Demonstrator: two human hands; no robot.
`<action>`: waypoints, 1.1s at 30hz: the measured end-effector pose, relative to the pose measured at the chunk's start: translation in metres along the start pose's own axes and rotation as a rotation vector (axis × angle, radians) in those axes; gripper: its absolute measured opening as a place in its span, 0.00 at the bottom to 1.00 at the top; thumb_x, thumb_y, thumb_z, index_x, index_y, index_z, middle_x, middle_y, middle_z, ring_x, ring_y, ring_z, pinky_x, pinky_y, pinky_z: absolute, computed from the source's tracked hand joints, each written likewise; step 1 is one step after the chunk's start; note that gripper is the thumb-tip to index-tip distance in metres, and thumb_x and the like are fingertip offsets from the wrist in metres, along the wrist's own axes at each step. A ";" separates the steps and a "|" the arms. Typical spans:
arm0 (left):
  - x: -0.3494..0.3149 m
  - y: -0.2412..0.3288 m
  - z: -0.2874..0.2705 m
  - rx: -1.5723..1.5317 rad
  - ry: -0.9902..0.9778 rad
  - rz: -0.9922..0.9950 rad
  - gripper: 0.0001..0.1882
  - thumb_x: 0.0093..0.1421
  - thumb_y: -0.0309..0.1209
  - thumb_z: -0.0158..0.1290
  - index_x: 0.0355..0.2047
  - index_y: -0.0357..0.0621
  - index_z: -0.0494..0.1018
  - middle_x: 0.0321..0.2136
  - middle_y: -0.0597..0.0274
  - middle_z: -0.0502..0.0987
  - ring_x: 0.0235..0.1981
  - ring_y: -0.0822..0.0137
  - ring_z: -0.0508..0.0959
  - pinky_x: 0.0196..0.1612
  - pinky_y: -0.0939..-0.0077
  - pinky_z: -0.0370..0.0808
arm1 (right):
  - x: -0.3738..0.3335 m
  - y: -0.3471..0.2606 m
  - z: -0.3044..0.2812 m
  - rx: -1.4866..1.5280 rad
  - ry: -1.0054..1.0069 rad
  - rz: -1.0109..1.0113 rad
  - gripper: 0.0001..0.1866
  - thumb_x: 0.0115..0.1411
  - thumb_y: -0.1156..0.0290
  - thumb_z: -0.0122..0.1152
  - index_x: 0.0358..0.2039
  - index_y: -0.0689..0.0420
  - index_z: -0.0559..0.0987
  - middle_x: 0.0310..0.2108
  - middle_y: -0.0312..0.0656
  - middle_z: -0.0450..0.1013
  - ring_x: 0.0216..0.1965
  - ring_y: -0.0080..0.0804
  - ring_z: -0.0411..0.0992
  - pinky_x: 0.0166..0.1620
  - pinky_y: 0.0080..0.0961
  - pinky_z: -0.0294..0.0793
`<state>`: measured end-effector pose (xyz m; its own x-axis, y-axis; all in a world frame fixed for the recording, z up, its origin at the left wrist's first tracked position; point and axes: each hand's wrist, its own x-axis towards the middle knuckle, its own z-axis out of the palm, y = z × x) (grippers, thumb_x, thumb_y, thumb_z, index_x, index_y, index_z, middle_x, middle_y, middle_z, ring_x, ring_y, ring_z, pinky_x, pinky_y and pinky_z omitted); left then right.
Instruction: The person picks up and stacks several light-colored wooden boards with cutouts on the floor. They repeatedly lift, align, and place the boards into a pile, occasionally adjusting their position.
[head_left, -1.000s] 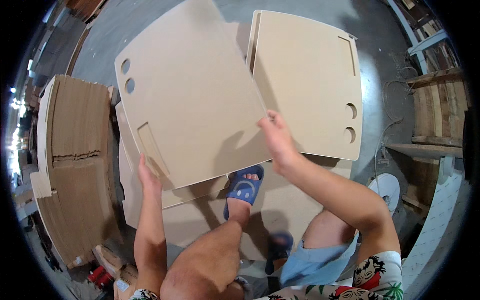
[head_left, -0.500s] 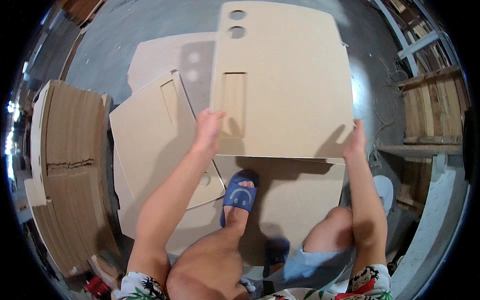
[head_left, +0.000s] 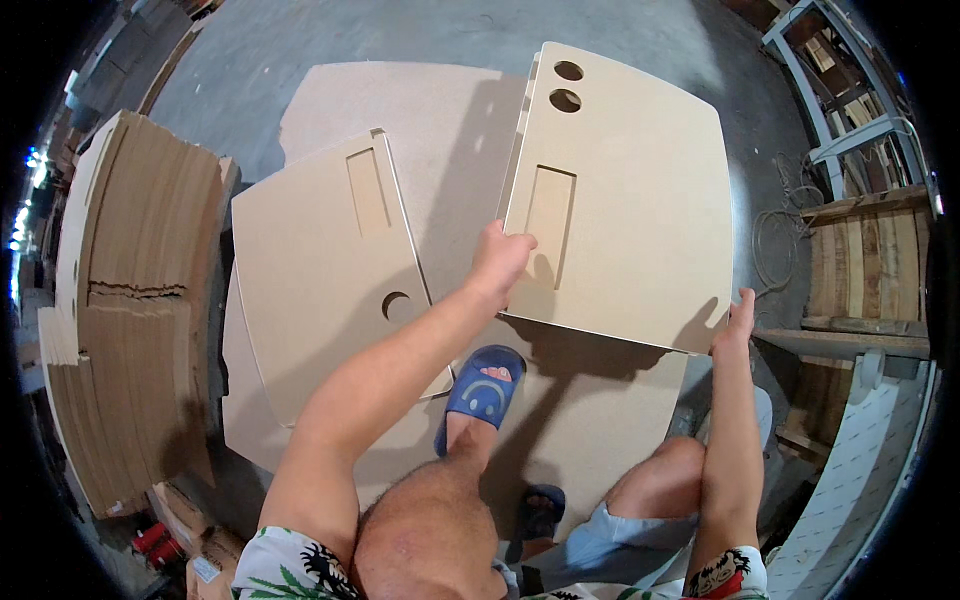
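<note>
Beige panel (head_left: pixel 640 215) at right, left hand (head_left: pixel 503 262) and right hand (head_left: pixel 735 323) both grasping, a grip on opposite edges!

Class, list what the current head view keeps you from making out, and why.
All in the head view:
- Left hand: most fingertips, hidden by the edge of the two-hole panel it grips.
- Left-lying panel: part of its face, hidden by the left forearm.
- Patterned shirt: cut off by the lower edge.
- Red object, lower left: too small to identify.
</note>
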<state>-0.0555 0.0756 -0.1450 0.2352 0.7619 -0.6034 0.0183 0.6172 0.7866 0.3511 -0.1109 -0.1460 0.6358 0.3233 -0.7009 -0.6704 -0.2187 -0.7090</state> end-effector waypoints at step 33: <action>0.052 -0.011 -0.042 0.089 -0.163 -0.109 0.34 0.70 0.49 0.50 0.63 0.30 0.67 0.61 0.37 0.72 0.64 0.47 0.72 0.61 0.50 0.72 | 0.020 0.029 0.013 -0.214 -0.016 -0.044 0.32 0.61 0.43 0.58 0.52 0.61 0.78 0.46 0.42 0.76 0.52 0.38 0.71 0.56 0.45 0.71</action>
<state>-0.0845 0.1170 -0.1904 0.3809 0.6452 -0.6623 0.1365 0.6692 0.7304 0.3393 -0.0989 -0.1799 0.6550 0.3512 -0.6690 -0.5450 -0.3937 -0.7403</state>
